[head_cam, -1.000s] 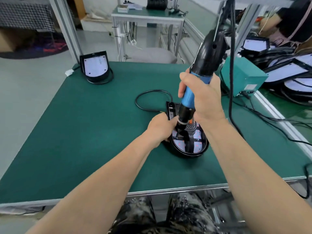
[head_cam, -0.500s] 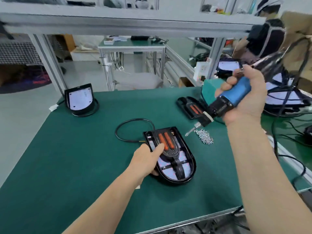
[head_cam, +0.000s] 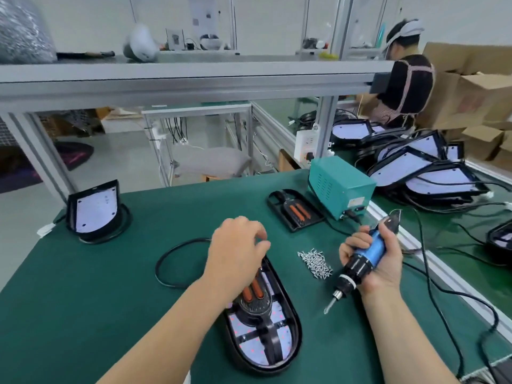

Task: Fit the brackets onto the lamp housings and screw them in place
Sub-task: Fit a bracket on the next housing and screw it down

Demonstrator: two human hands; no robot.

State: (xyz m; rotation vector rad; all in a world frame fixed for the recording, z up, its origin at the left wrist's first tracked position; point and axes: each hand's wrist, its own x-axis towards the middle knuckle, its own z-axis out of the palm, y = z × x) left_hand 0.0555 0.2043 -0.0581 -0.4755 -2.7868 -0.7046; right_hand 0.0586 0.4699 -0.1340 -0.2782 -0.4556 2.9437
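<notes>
- while the left hand (head_cam: 238, 253) sits over the far end of the lamp housing (head_cam: 288, 339), its fingers are bent downward and bunched; they are blurred, and i cannot tell whether they pinch the rim or only hover there.
- the lamp housing lies flat on the green table (head_cam: 97, 300), open side up, with its rounded end toward the person.
- a black bracket (head_cam: 253, 296) with two orange strips lies inside the housing, its upper part hidden under the left hand.
- the right hand (head_cam: 379, 261) is wrapped round the blue barrel of the electric screwdriver (head_cam: 363, 259), held off the table to the right of the housing; the bit (head_cam: 329, 306) points down and left, apart from the housing.
- a small heap of screws (head_cam: 315, 260) lies on the table between the two hands.
- a second housing (head_cam: 295, 210) with orange strips lies farther back, just beside a teal box (head_cam: 340, 187).
- a black cable (head_cam: 166, 261) loops on the table left of the near housing.
- another lamp (head_cam: 95, 209) stands at the table's far left corner.
- a stack of lamps (head_cam: 421, 167) lies on the next bench to the right, with a person (head_cam: 407, 84) in a dark top behind it.
</notes>
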